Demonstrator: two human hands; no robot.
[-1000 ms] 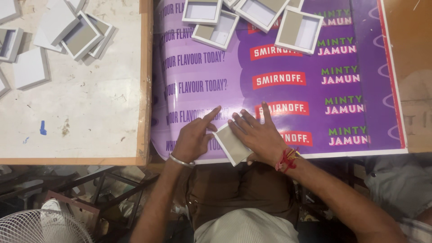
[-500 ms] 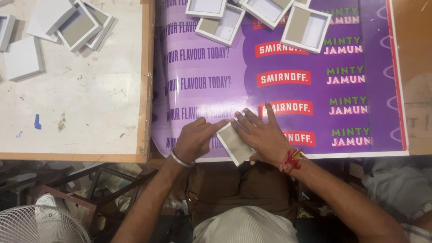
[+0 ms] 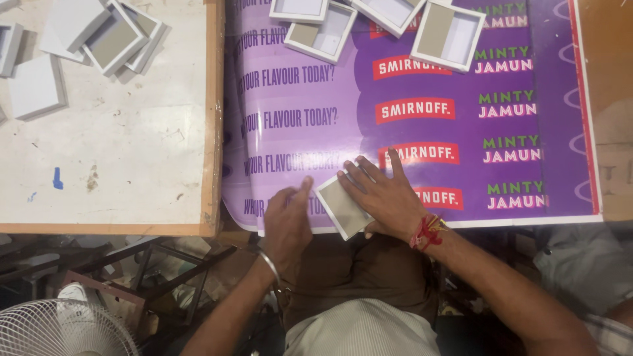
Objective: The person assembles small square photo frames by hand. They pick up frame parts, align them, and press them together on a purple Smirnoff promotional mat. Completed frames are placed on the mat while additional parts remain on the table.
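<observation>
A small shallow square box point(image 3: 337, 207), white-rimmed with a grey-brown inside, lies tilted at the near edge of a purple printed sheet point(image 3: 422, 125). My right hand point(image 3: 384, 196), with a red thread at the wrist, rests flat on the box's right side, fingers spread over its edge. My left hand point(image 3: 287, 221), wearing a metal bangle, lies just left of the box with the forefinger stretched toward its corner; whether it touches is unclear.
Several more white square box parts point(image 3: 323, 34) lie at the far end of the purple sheet. Others point(image 3: 112, 39) are piled on the white wood-rimmed table point(image 3: 119, 151) to the left. A white fan point(image 3: 62, 329) stands low left beside metal frame legs.
My left hand has drawn back toward me and to the left, its forefinger now short of the box. The right hand stays on the box, which has barely shifted.
</observation>
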